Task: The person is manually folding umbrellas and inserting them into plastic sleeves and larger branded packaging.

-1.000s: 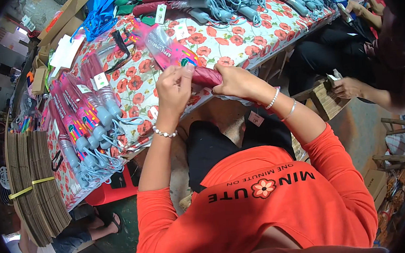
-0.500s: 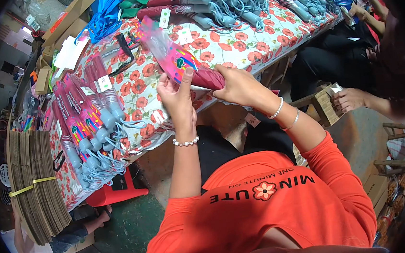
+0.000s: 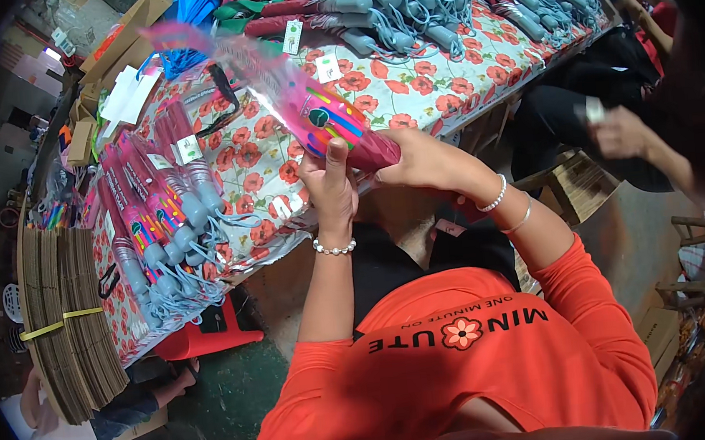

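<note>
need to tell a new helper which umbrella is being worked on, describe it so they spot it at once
Start at the floral-cloth table; at its near edge both hands meet. The left hand and right hand grip a maroon folded umbrella in a clear sleeve, the only one lifted off the table.

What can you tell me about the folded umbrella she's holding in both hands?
The folded umbrella is dark red and sits in a clear plastic sleeve with bright striped colour printing. It points up and to the left, raised above the flowered tablecloth; the sleeve's loose pink-tinted end looks blurred. The left hand grips it from below, thumb across the sleeve, and the right hand closes round its lower end. Its handle is hidden.
</note>
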Demonstrator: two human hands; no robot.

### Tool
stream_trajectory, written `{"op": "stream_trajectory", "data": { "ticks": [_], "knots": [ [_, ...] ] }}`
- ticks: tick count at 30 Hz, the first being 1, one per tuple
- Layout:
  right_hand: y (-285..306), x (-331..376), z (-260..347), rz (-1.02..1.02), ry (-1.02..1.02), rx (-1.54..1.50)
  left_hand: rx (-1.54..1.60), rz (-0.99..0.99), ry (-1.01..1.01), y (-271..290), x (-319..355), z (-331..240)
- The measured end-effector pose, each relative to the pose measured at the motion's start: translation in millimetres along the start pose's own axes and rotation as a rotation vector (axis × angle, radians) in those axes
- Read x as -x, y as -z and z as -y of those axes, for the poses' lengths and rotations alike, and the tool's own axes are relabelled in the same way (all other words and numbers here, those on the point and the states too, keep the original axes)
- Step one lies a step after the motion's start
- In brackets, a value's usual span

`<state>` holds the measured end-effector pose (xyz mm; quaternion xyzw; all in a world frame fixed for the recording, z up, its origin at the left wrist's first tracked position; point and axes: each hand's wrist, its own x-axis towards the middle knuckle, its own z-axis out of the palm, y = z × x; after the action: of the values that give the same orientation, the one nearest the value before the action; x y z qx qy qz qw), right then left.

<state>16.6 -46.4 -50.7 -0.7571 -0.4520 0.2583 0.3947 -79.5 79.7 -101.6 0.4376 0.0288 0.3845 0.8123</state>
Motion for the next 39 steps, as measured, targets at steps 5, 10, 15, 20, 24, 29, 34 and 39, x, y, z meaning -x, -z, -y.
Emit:
{"op": "stream_trajectory", "data": {
  "ticks": [5, 10, 15, 20, 24, 29, 34, 39],
  "knots": [
    [-8, -6, -13, 0.242, 0.000, -0.462, 0.148, 0.133, 0.086, 15, -6, 12],
    [-3, 7, 13, 0.318, -0.060, -0.820, 0.352, 0.238, 0.166, -1, -1, 14],
    [10, 3, 14, 0.259, -0.098, -0.651, 0.175, 0.140, 0.132, -15, 6, -6],
    [8, -1, 11, 0.045, 0.019, -0.142, 0.167, 0.118, 0.128, -25, 8, -28],
    [-2, 4, 18, -0.125, 0.068, 0.184, 0.281, 0.138, 0.162, -36, 8, -37],
    [-3, 5, 23, -0.126, 0.082, 0.232, 0.009, -0.118, 0.059, -55, 9, -29],
    [11, 6, 15, 0.112, -0.033, -0.129, -0.108, 0.101, 0.196, -35, 21, -36],
    [5, 8, 4, 0.193, 0.024, -0.363, -0.140, 0.221, 0.248, -35, 27, -37]
  ]
}}
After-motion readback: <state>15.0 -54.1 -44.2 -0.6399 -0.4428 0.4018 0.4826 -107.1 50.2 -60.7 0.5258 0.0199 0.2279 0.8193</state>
